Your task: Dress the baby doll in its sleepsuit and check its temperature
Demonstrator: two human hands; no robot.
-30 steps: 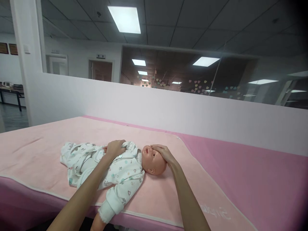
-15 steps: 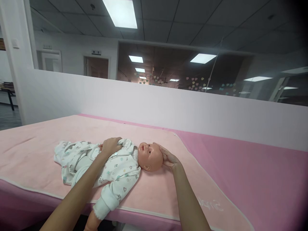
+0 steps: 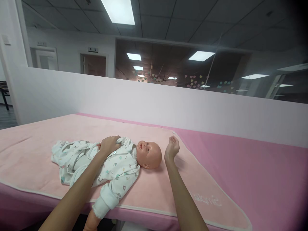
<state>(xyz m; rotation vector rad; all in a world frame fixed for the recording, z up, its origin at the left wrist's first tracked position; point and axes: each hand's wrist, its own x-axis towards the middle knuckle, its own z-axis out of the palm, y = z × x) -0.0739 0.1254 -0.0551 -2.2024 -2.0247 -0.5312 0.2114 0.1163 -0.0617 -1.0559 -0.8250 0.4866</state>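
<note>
A baby doll [image 3: 150,155] lies on its back, its bald head to the right and its legs to the left. It wears a white printed jacket [image 3: 122,166], and one arm hangs over the near edge. My left hand [image 3: 109,144] lies across the doll's chest, its fingers curled over the jacket on the far side; the fingertips are partly hidden. Just right of the head, without touching it, my right hand [image 3: 172,147] is raised with loosely bent fingers and nothing in them.
Under the doll is a peach mat [image 3: 154,192] with a pale border, spread on a pink surface [image 3: 240,166]. Behind it runs a white low wall [image 3: 168,102] with glass above. The near edge of the surface is close to my forearms.
My right hand has let go of the doll's head and lifted up, away from it. My left hand stays on the doll's chest. The view has shifted slightly.
</note>
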